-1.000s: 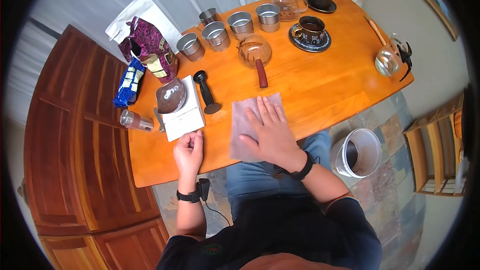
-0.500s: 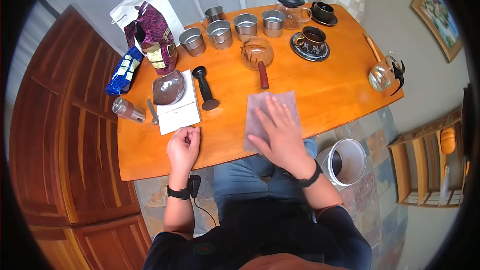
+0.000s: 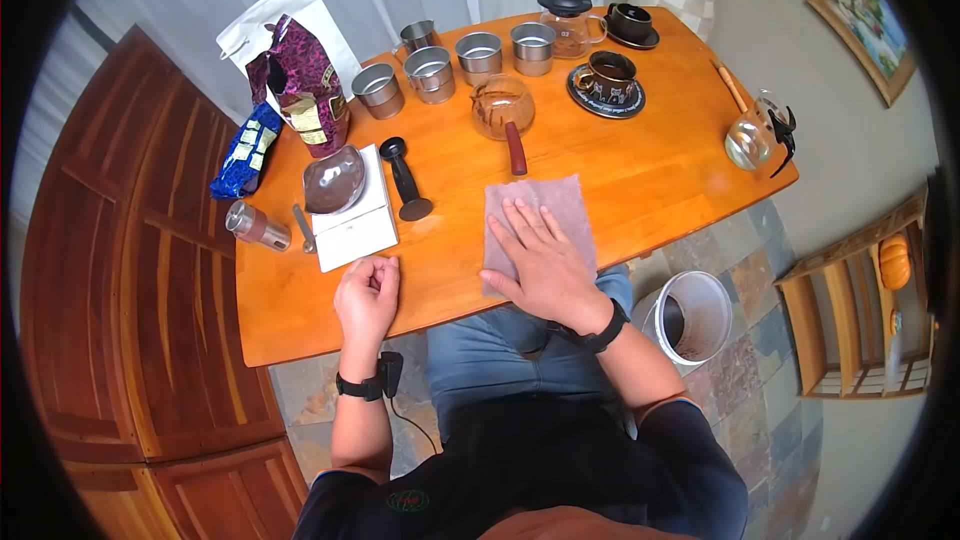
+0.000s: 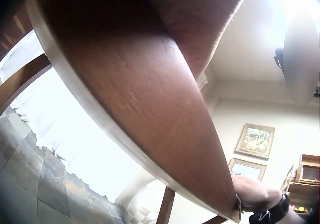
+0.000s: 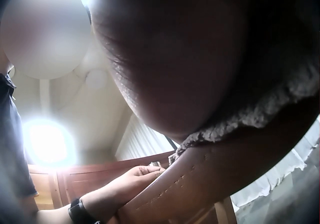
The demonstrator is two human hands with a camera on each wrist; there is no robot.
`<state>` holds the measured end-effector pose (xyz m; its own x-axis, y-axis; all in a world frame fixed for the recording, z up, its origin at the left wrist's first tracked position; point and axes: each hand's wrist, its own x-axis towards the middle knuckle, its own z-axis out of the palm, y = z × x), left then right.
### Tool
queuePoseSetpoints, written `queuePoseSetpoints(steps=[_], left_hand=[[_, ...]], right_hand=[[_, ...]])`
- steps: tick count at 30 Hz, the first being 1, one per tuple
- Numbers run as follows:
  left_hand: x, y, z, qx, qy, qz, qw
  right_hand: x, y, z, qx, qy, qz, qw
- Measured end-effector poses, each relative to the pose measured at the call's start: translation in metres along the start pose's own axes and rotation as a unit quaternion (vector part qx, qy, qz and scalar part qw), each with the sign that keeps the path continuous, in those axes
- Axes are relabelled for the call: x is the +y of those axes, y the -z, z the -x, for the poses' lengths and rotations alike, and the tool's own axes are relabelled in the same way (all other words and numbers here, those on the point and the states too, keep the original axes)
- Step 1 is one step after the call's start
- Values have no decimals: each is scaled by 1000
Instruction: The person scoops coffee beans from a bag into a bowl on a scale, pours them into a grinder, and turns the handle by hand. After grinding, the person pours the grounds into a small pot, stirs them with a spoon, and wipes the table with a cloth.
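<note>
The right hand (image 3: 548, 270) lies flat on a pinkish-grey cloth (image 3: 575, 202) at the table's near edge, fingers straight and spread. The left hand (image 3: 367, 298) rests on the table edge, its fingers curled and empty, just below a white scale (image 3: 360, 245) holding a clear bowl (image 3: 335, 180). A black tamper-like tool (image 3: 405, 180) lies beside the scale. Beyond the cloth stands a glass pan (image 3: 503, 108), its red handle towards the cloth. In the right wrist view the cloth's edge (image 5: 260, 115) shows under the palm, with the left hand (image 5: 132, 184) behind.
Several metal cups (image 3: 430, 75) line the far side, with a glass dripper (image 3: 568, 15) and dark cups on saucers (image 3: 607, 105) to their right. Bags (image 3: 310, 100) and a grinder (image 3: 258, 226) stand left, a glass pot (image 3: 750, 140) far right. A bucket (image 3: 692, 318) is on the floor.
The right hand and cloth have shifted right along the table, away from the scale. Over the last half second the hand has turned slightly left on the cloth. The left hand stays in place.
</note>
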<state>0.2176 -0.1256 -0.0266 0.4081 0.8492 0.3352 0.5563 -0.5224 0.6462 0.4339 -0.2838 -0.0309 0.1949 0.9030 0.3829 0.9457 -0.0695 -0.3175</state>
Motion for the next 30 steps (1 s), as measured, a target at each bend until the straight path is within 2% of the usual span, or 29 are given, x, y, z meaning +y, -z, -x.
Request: queuePoseSetpoints(steps=[3,9,12,13,15,16,18,26,30], left_hand=[[-5,0,0,-3,0,14,1000],[-6,2,1,-8,18,42,999],[-5,2,2,-6,18,41,999],[-4,2,1,-6,16,36,999],[-2,3,1,-5,15,35,999],[-1,4,1,-5,16,30,999],[0,4,1,-6,16,30,999],[0,2,1,-6,17,21,1000],[-1,-1,1,-4,9,22,1000]], right_hand=[[6,4,4,-7,8,-1,1000],[43,27,18,-14,-57,23,998],[76,40,27,0,-136,39,990],[89,45,31,1,-136,44,990],[114,52,39,40,-201,105,973],[125,56,42,41,-201,108,973],[141,61,46,59,-258,145,954],[142,58,48,46,-256,144,955],[115,56,45,36,-196,122,972]])
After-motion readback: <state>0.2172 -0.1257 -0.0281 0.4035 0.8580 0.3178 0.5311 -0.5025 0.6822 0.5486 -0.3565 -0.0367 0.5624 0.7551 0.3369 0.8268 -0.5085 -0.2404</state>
